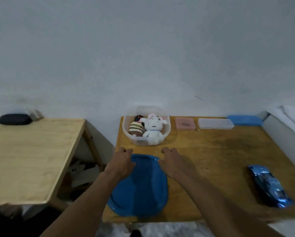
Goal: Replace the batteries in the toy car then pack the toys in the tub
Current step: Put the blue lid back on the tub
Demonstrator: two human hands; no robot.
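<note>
text: none you can read | pink box (184, 123): dark mark on its lid, too blurred for you to read

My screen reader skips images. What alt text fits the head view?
The left hand and right hand flank a blue lid on a wooden table, before a clear tub of plush toys. A blue toy car lies at right.

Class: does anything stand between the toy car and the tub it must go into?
Nothing visible does. Bare table separates the toy car from the open tub; the blue lid is off that line, nearer the person.
</note>
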